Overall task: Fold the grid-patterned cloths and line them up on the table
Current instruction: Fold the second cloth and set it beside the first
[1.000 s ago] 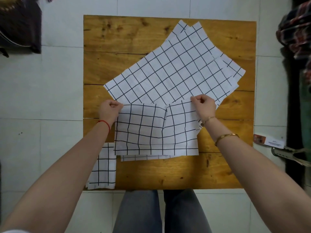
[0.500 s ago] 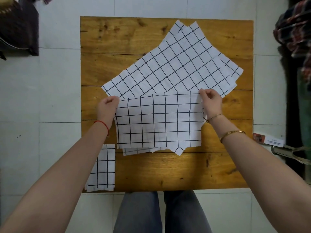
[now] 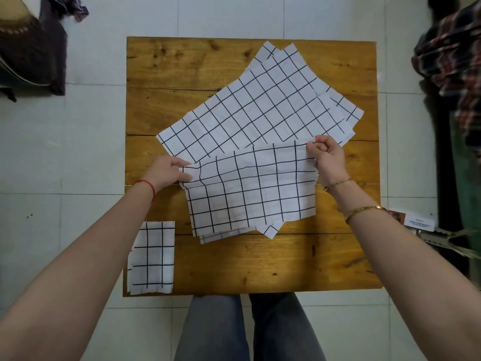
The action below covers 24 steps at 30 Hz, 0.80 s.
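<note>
White grid-patterned cloth (image 3: 250, 188) pinched at far corners: left hand (image 3: 170, 171) fingers gripping left corner, right hand (image 3: 326, 157) gripping right, above wooden table (image 3: 260, 261).

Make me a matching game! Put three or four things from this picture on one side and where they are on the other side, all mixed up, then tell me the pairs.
Things:
1. small folded cloth
2. cloth being held
3. pile of unfolded cloths
4. red string

Places:
A. far part of the table, lying slanted
B. around the left wrist
C. between the left hand and right hand
D. near-left corner of the table

Pairs: 1-D, 2-C, 3-A, 4-B
</note>
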Tool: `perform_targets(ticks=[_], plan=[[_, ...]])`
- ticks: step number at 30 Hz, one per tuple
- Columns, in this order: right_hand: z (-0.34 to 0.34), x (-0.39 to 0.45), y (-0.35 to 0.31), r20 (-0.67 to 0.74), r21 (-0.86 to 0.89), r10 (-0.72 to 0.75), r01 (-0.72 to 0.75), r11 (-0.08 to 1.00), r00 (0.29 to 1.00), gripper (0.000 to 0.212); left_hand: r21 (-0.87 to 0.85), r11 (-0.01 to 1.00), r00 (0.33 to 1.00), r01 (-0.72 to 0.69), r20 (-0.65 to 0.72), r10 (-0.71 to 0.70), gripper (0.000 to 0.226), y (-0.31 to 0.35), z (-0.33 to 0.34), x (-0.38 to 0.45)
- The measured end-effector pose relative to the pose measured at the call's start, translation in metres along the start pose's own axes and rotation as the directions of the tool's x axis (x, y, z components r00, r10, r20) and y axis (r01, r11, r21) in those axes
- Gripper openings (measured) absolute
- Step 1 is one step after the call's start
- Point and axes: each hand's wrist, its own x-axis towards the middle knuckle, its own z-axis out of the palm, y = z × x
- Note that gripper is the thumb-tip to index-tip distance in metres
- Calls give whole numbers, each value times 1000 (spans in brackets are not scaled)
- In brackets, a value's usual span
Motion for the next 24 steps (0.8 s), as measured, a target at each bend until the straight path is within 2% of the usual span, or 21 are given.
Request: perform_targets(ticks=[3,7,10,14,19,24], plan=[[-11,-6,-2,9,-13,-12,12,1000,1000,21,-21,1000,1000,8,-27,-8,51,-1,0,-13],[-25,-18,-5,56,-23,-64,65,998,996,26,-138,990,999,5,-50,-13,36,-4,0,-31],[-33,-31,-14,73,-74,-115,121,990,991,25,-158,987,996,-25,-86,11,30,-3,-1,-51],[-43,-48,-23,60,-161,-198,205,965,978,11,-199,976,984,-88,-173,53,31,1,-1,-79],[-63,-63,-27,47,-197,-221,226,954,974,4,-276,934,952,-226,-266,152,30,8,-4,-121],[-73,-81,-41,45,-195,-242,246,949,969,13,-324,887,916,-330,-338,218,27,17,-3,-151]])
